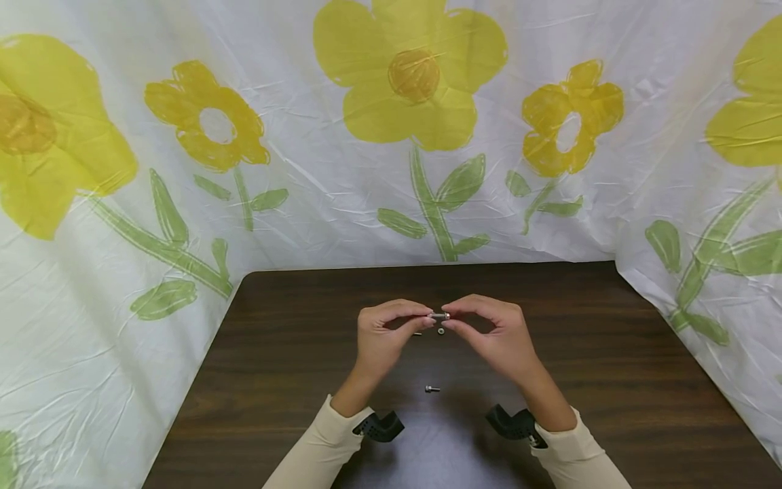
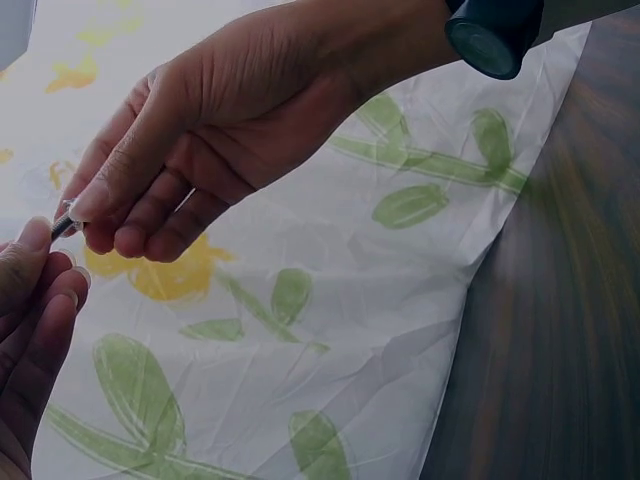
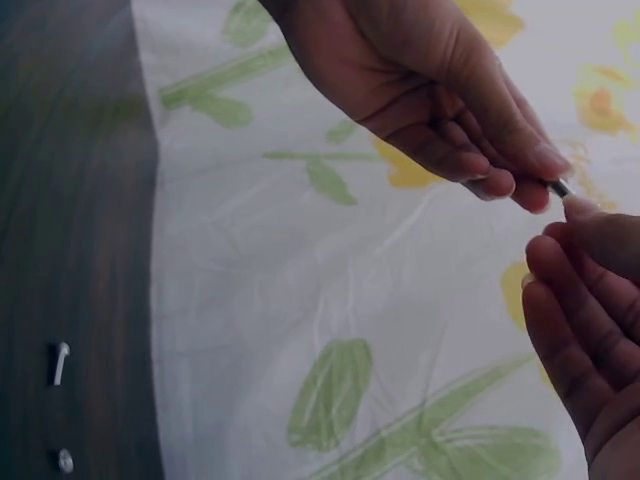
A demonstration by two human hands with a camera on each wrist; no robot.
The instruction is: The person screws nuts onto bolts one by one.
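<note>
Between my two hands, above the table, a small metal bolt (image 1: 438, 316) lies roughly level. The left hand (image 1: 383, 336) pinches its left end with thumb and fingertips. At its wider right end, the right hand (image 1: 497, 333) does the same; whether that end is a head or a nut I cannot tell. In the left wrist view the bolt's dark shank (image 2: 62, 226) shows between the fingertips. Just below the hands a nut (image 1: 441, 331) rests on the table, with part of another screw (image 1: 418, 333) beside the left fingers. Closer to me lies a second screw (image 1: 432, 389).
The dark wooden table (image 1: 275, 367) spreads under both hands. A white cloth with yellow flowers (image 1: 318, 204) hangs behind it and along its sides. Black devices are worn on the left wrist (image 1: 380, 426) and the right wrist (image 1: 513, 422).
</note>
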